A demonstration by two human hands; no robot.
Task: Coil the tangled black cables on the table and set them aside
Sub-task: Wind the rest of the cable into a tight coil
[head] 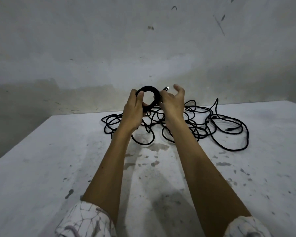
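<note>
A tight round coil of black cable [149, 88] is held up above the table in both hands. My left hand [134, 106] grips its left side, thumb over the front of the ring. My right hand [173, 103] pinches the coil's right side near a metal plug end [166, 88], with the other fingers spread upward. Below and behind the hands, a loose tangle of black cables [203, 124] sprawls over the far middle and right of the white table [58, 168]. Another plug [229, 129] lies in the tangle at right.
The table's top is stained and scuffed, and its left edge [19, 144] runs diagonally toward me. A grey marked wall [143, 48] stands right behind the table's far edge. My patterned sleeves [85, 221] show at the bottom.
</note>
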